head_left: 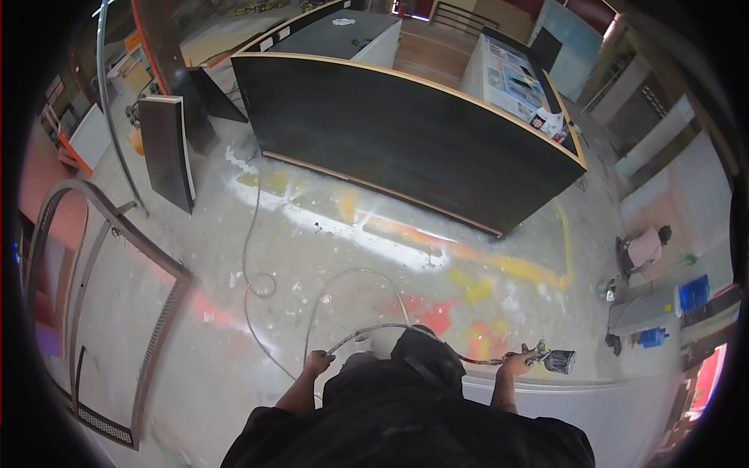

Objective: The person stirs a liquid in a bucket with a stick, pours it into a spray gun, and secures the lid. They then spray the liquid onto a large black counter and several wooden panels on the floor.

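Two things held: left hand (319, 363) clenched round hose (382, 326), right hand (518, 363) gripping spray gun (541, 352); black counter (390, 140) ahead.

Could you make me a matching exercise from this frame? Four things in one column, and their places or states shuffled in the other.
Things
1. Spray gun
2. Hose
3. Large counter
4. Curved metal frame

Places and states
A. Black front, light trim along its top edge
B. Gripped by the left hand, with loops lying on the floor
C. On the left side of the view
D. Held in the right hand

Right pairs: 1-D, 2-B, 3-A, 4-C
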Demonstrator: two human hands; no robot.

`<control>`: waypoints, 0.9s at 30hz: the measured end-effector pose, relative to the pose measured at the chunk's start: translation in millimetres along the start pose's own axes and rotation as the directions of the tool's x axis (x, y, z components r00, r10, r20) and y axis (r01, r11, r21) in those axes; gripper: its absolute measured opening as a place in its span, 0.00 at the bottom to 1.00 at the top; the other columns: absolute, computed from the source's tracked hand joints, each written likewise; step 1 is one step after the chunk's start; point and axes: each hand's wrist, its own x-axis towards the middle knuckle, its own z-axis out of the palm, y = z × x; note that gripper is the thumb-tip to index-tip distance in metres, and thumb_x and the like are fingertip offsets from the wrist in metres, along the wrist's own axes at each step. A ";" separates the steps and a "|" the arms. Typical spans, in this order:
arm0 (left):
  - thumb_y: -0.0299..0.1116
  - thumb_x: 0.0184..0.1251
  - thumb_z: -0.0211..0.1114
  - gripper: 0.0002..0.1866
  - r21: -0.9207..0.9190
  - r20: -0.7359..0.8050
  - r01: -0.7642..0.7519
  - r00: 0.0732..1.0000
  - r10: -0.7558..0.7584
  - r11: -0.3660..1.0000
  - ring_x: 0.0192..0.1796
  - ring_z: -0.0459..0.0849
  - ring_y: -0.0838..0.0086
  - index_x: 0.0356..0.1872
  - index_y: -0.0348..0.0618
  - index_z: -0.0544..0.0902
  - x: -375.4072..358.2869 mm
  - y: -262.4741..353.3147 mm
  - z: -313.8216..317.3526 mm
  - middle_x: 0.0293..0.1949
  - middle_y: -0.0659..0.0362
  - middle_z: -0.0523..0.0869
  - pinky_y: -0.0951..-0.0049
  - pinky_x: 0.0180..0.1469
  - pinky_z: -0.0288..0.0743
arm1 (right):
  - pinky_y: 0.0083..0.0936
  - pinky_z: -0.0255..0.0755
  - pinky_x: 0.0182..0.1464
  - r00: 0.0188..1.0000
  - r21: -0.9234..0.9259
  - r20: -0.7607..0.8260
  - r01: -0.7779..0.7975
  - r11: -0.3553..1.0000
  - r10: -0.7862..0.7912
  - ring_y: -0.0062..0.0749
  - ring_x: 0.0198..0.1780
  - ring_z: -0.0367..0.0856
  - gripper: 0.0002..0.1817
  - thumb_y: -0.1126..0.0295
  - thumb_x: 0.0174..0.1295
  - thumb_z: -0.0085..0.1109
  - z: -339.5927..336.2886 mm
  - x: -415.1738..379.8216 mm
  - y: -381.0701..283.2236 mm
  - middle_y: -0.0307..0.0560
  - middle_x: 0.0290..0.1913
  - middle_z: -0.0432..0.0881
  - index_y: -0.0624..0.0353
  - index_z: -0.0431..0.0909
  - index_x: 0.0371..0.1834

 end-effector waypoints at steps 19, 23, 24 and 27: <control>0.61 0.61 0.58 0.32 0.522 0.162 -0.091 0.987 0.006 0.848 0.57 0.83 0.49 0.47 0.39 0.87 -44.4 -77.5 -27.8 0.51 0.42 0.86 0.55 0.61 0.75 | 0.31 0.69 0.14 0.943 -0.171 -0.316 -0.169 0.971 0.108 0.37 0.17 0.76 0.28 0.48 0.73 0.52 -274.3 -131.5 229.8 0.54 0.28 0.83 0.70 0.78 0.47; 0.52 0.63 0.63 0.23 0.311 0.044 -0.157 0.988 0.150 0.937 0.54 0.84 0.49 0.44 0.40 0.86 -61.8 -110.0 -18.0 0.46 0.41 0.87 0.54 0.57 0.76 | 0.32 0.74 0.19 0.772 0.221 -0.346 -0.485 0.846 0.533 0.39 0.20 0.80 0.30 0.45 0.71 0.52 -371.7 -93.3 377.9 0.55 0.35 0.86 0.68 0.81 0.46; 0.48 0.63 0.65 0.20 0.185 -0.048 -0.154 0.985 0.165 0.971 0.52 0.85 0.48 0.42 0.40 0.86 -64.4 -122.5 -18.3 0.45 0.41 0.87 0.54 0.55 0.77 | 0.31 0.76 0.21 0.691 0.386 -0.291 -0.548 0.742 0.662 0.39 0.21 0.82 0.30 0.45 0.71 0.52 -385.9 -100.1 379.3 0.55 0.38 0.88 0.68 0.82 0.45; 0.45 0.64 0.66 0.17 0.129 -0.115 -0.178 0.974 0.193 0.976 0.49 0.85 0.48 0.42 0.40 0.85 -101.9 -139.4 -42.1 0.42 0.40 0.86 0.54 0.52 0.78 | 0.31 0.76 0.21 0.813 -0.060 -0.433 -0.458 0.887 0.390 0.39 0.21 0.82 0.30 0.45 0.71 0.52 -386.9 -131.6 327.7 0.55 0.38 0.88 0.68 0.82 0.46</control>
